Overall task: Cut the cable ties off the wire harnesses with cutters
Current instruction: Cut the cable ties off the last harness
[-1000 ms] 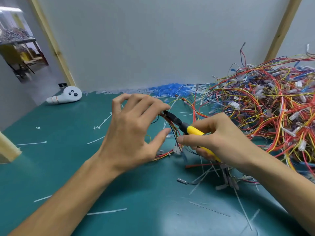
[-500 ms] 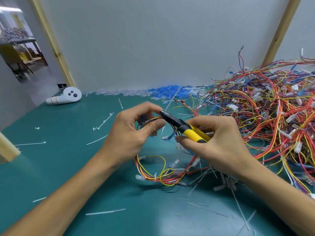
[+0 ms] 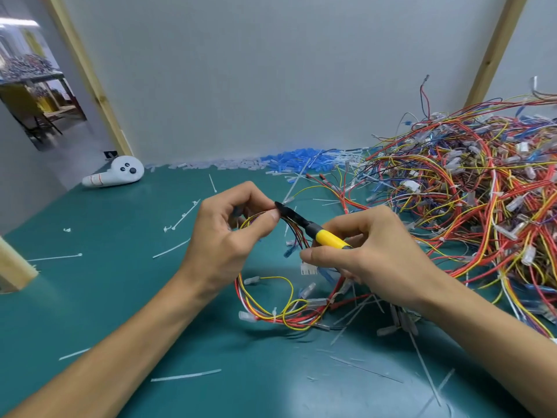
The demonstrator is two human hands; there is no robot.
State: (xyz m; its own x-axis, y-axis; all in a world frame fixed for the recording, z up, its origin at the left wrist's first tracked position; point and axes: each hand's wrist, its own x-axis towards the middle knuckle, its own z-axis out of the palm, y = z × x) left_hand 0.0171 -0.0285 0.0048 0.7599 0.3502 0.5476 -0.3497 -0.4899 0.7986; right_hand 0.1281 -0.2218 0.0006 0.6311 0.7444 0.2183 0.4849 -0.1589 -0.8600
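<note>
Wire harness [image 3: 272, 309] pinched in left hand [image 3: 224, 236], right hand [image 3: 369, 256] gripping yellow-handled cutters [image 3: 313, 229], tip at the wires

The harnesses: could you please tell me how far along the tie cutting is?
Done: loose ties lie scattered on the mat, so some cutting looks finished. In hand: the left hand pinches one harness while the right hand holds the cutters, tip at the wires by the left thumb. Left: a large pile of harnesses on the right.
</note>
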